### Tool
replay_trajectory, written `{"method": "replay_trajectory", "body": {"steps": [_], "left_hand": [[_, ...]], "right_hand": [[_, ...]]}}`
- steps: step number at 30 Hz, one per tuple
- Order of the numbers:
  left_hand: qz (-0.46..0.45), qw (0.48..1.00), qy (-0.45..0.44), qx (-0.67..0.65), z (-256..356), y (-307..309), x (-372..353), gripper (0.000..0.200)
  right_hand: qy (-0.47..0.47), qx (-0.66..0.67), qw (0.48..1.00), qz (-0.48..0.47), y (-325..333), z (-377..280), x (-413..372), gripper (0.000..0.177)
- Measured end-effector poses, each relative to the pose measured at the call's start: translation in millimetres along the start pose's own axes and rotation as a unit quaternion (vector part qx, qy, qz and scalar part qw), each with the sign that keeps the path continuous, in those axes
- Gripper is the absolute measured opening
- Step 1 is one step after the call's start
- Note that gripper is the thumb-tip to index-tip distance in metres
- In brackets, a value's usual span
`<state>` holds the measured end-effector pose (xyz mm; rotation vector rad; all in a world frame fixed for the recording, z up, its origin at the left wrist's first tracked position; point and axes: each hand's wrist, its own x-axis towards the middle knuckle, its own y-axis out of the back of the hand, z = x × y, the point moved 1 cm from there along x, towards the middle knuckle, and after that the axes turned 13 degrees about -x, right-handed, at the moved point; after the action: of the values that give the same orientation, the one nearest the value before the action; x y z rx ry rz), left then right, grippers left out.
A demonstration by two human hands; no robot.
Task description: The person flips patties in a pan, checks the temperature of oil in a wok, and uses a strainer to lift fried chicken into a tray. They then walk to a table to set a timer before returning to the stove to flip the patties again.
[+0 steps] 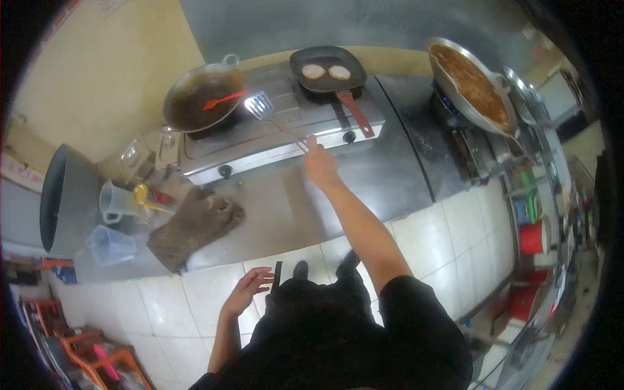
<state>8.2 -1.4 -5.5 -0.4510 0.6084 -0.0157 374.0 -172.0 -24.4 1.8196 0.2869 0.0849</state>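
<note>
My right hand point(320, 162) is closed around the handle of a slotted metal turner point(260, 105), over the front of a two-burner gas stove point(270, 153). The turner's head is between a wok point(174, 104) of dark liquid and a square frying pan point(354, 57). Two round, pale pieces of food point(313, 71) with browned edges lie in the pan, whose brown handle points toward me. A red utensil point(224, 101) rests across the wok. Down beside my body, my left hand point(246, 291) hangs with its fingers apart, holding nothing.
On the counter's left are a brown cloth point(192, 227), clear plastic jugs point(112, 246), a yellow-topped container point(141, 194) and a large grey pot point(55, 201). To the right, a large wok point(458, 97) of brown food sits on another burner. An orange rack point(97, 354) stands at lower left.
</note>
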Motion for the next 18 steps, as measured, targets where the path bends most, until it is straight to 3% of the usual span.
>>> {"method": "replay_trajectory", "body": {"steps": [2,3,4,6,9,10,11,13,18], "left_hand": [[0.054,0.998,-0.017,-0.003,-11,-2,-31,0.035],[0.038,0.996,-0.073,-0.014,-19,-77,81,0.035],[0.061,0.993,-0.100,-0.029,-25,-104,107,0.035],[0.127,0.986,-0.089,-0.063,-43,-149,85,0.036],[0.154,0.974,-0.108,-0.123,-52,-219,109,0.036],[0.146,0.976,-0.101,-0.128,-53,-239,121,0.037],[0.132,0.979,-0.092,-0.124,-56,-254,132,0.037],[0.126,0.983,-0.086,-0.101,-58,-277,152,0.038],[0.110,0.988,-0.078,-0.072,-43,-295,182,0.037]], "right_hand": [[0.064,0.049,0.997,0.008,-5,-32,-32,0.036],[0.094,0.022,0.994,0.053,42,49,36,0.036],[0.122,0.037,0.990,0.064,57,62,45,0.035],[0.141,0.107,0.984,0.018,45,62,20,0.031],[0.176,0.146,0.971,0.065,11,75,43,0.021],[0.173,0.159,0.972,0.028,9,78,47,0.026],[0.169,0.175,0.970,-0.005,8,79,54,0.033],[0.167,0.176,0.969,0.039,3,77,61,0.022],[0.166,0.184,0.968,0.037,23,94,46,0.028]]}}
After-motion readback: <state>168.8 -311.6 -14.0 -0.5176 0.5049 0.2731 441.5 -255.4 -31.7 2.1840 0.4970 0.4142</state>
